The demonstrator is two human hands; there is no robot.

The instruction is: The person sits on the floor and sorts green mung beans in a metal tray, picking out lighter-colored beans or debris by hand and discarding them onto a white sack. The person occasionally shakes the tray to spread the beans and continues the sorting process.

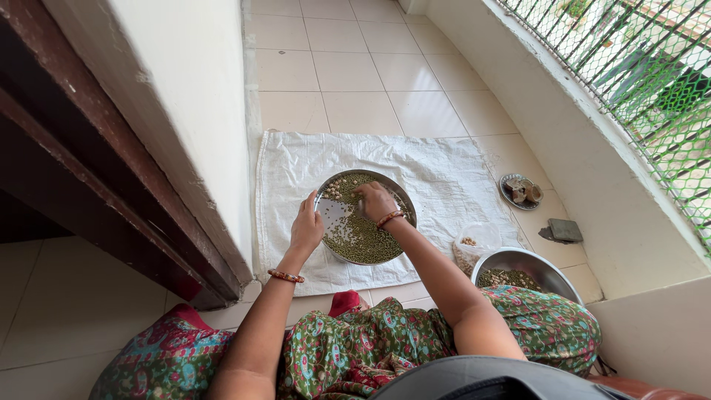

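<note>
The left hand grips the steel plate rim at nine o'clock; the right hand, fingers spread, sifts green lentils, mid-sorting.

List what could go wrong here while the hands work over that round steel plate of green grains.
The left hand grips the steel plate by its rim; if it tilts, the green grains might slide onto the white sack. The right hand works near the far rim and might flick grains over it. The right elbow passes near the steel bowl and might knock it.
</note>
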